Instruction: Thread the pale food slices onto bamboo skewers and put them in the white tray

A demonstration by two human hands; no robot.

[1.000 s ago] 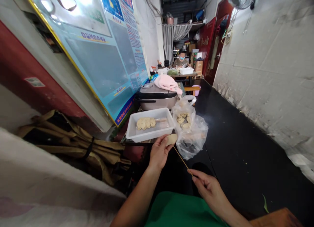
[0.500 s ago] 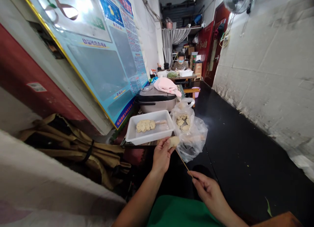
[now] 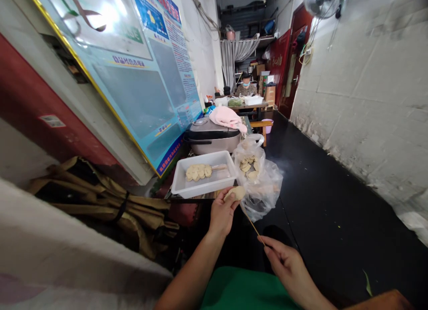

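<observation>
My left hand (image 3: 222, 213) pinches a pale round food slice (image 3: 235, 193) just below the front edge of a white tray (image 3: 184, 187). My right hand (image 3: 288, 264) grips the lower end of a thin bamboo skewer (image 3: 251, 223), whose tip runs up into that slice. In the tray lies one finished skewer of slices (image 3: 199, 171). Right of the tray, a clear plastic bag (image 3: 260, 181) holds several more slices (image 3: 248, 164).
A grey rice cooker (image 3: 212, 136) with a pink cloth (image 3: 228, 116) stands behind the tray. A blue poster board (image 3: 140, 73) lines the left wall, and a tan bag (image 3: 110, 198) lies below it. A person sits at a far table (image 3: 246, 103). Dark floor stretches right.
My left hand has shifted slightly right and down with the slice, and the skewer has pushed a little further into it. My right hand has barely moved.
</observation>
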